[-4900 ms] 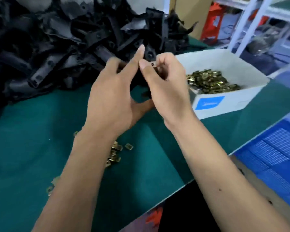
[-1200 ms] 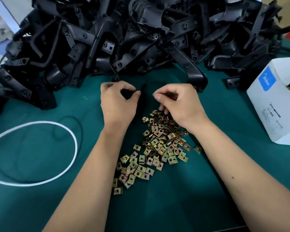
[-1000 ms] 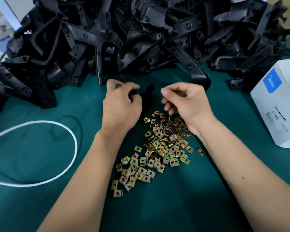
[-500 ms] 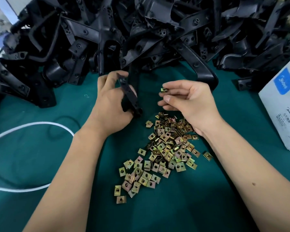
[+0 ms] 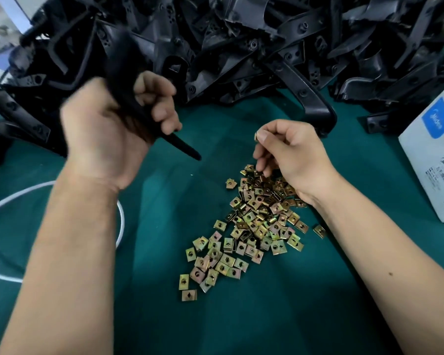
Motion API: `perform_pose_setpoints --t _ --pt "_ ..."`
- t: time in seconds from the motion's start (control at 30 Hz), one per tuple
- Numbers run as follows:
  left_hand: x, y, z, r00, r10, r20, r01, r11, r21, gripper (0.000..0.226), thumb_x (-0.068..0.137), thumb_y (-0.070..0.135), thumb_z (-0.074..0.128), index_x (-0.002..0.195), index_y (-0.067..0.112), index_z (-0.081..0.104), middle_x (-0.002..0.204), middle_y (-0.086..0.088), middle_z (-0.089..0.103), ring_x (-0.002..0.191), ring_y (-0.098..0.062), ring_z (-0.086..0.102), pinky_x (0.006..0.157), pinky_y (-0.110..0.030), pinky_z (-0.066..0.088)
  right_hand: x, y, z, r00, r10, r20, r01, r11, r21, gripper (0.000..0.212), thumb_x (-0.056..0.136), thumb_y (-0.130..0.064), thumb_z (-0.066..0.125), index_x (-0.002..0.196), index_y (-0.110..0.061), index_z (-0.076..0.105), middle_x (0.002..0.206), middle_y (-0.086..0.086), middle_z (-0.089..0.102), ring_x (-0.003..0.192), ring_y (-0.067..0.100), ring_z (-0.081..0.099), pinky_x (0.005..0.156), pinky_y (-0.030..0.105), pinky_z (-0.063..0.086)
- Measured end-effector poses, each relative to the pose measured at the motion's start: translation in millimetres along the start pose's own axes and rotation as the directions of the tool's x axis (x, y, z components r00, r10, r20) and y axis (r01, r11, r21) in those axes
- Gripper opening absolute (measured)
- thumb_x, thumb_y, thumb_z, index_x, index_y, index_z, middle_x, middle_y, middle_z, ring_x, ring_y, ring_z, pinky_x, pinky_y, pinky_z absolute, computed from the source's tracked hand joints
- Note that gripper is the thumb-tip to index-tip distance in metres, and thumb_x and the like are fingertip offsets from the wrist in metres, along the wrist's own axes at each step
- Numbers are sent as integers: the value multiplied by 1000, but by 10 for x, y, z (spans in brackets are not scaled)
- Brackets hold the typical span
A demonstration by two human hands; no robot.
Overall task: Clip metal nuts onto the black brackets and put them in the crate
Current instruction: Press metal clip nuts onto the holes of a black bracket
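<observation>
Green felt covers the desk [image 5: 164,316], black brackets heaped along its far edge. Left hand [image 5: 113,124] grips one bracket [image 5: 174,144] raised above the felt; right hand [image 5: 292,155] pinches a metal nut [image 5: 255,136] over the loose nuts [image 5: 251,226] mid-desk. Clipping step now: next, line the nut up with the bracket's edge and push it on.

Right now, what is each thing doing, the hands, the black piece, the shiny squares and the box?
Left hand: fingers curled round a black plastic bracket, lifted off the green table.
Black plastic bracket: held tilted, blurred, tip pointing down-right.
Right hand: pinches one brass-coloured metal clip nut.
Pile of brass-coloured clip nuts: loose on the table.
Heap of black brackets: stacked behind.
White cardboard box: standing at right; contents unseen.
</observation>
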State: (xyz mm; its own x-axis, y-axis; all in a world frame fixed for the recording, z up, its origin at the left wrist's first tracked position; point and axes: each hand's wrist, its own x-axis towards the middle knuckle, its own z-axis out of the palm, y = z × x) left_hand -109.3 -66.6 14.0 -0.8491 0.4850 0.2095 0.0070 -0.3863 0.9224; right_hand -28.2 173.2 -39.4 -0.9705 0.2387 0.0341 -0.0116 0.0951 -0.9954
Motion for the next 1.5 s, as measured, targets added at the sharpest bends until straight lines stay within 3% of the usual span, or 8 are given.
perform_pose_setpoints --t 0.07,0.17,0.3,0.43,0.57,0.63,0.73,1.5 --pt "-11 32 -142 957 -223 188 283 863 -418 59 103 33 8 93 7 61 69 -2 50 61 -21 48 79 -39 49 -9 -4 15 1000 1 -12 -1 1000 -26 19 106 -5 53 91 -2 64 61 0 65 48 15 60 43 24 46" --pt "-29 -16 -221 855 -360 374 518 559 -647 33 95 33 27 93 8 49 77 -6 47 52 -17 45 70 -33 50 -12 -1 16 998 -21 -56 19 999 -44 21 105 -4 54 86 -8 64 59 -2 64 47 14 59 42 24 44" --pt "-24 -207 -60 813 -565 142 537 632 -560 52 102 61 35 92 11 46 83 -4 45 45 -1 21 36 -14 38 -4 3 1 983 -94 -161 95 995 3 17 102 -3 59 88 -9 67 63 2 67 50 16 62 44 24 46" --pt "35 -305 -39 794 -607 35 553 696 -458 78 86 91 25 117 23 45 92 -6 48 60 -6 28 32 -10 30 -1 11 -9 985 -65 -159 87 986 139 9 97 0 66 93 -6 72 73 7 73 61 19 68 54 24 53" --pt "3 -405 -10 842 -538 -42 505 813 -288 26 99 37 56 119 21 52 92 -8 57 57 -10 47 43 -14 48 0 11 -4 994 -22 -111 45 976 213 8 96 0 67 101 -2 74 78 10 74 66 19 70 59 24 55" --pt "-32 -470 85 857 -513 -38 496 844 -204 24 94 21 59 117 14 59 81 -9 60 61 -15 58 61 -26 61 -10 0 -4 997 -36 -63 48 978 201 11 95 4 67 102 -3 73 81 12 75 67 19 71 58 23 54" --pt "-65 -486 152 862 -505 47 507 859 -77 30 91 20 59 119 7 62 77 -7 65 66 -18 65 74 -34 63 -32 -8 25 998 -64 -3 64 987 147 10 91 1 73 99 -5 73 84 12 78 67 20 72 57 24 54" --pt "-17 -519 233 872 -490 -16 490 870 51 32 85 19 67 115 7 65 78 -7 73 61 -13 66 67 -31 63 3 16 26 999 -29 17 26 989 149 13 89 -1 75 91 -13 79 83 7 78 79 16 71 79 32 57"
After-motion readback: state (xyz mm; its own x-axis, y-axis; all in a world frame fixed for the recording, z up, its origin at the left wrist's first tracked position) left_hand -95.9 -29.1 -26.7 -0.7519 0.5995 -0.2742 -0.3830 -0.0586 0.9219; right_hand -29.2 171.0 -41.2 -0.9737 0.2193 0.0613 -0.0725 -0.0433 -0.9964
